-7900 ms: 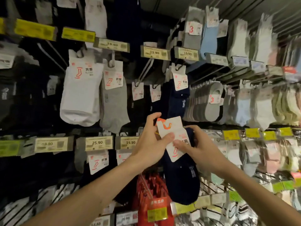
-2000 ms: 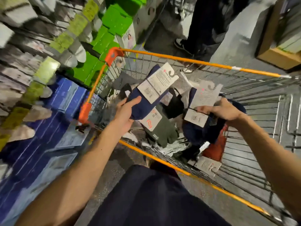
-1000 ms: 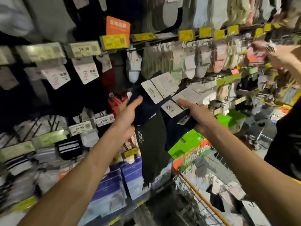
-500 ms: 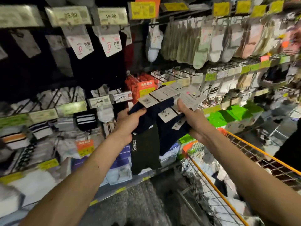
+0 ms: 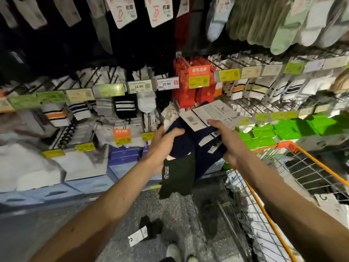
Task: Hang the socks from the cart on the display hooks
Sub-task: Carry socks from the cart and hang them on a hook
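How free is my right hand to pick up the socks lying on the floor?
Probably not yet: the right hand is full, gripping the navy socks, and the socks on the floor lie well below it, though nothing covers them.

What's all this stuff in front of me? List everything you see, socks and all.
held socks: several pairs, navy and black with white cards, between both hands
floor sock: one, black with white tag, on the floor
cart: one, wire with orange rim, at right
red packs: several, red, hanging behind the hands
green boxes: many, green, stacked at right
striped socks: many, black, white and grey, hanging at left
pale socks: a row, green to white, top right
price tags: many, yellow or white, along the rows
left hand: one, grips the navy socks
right hand: one, holds the cards
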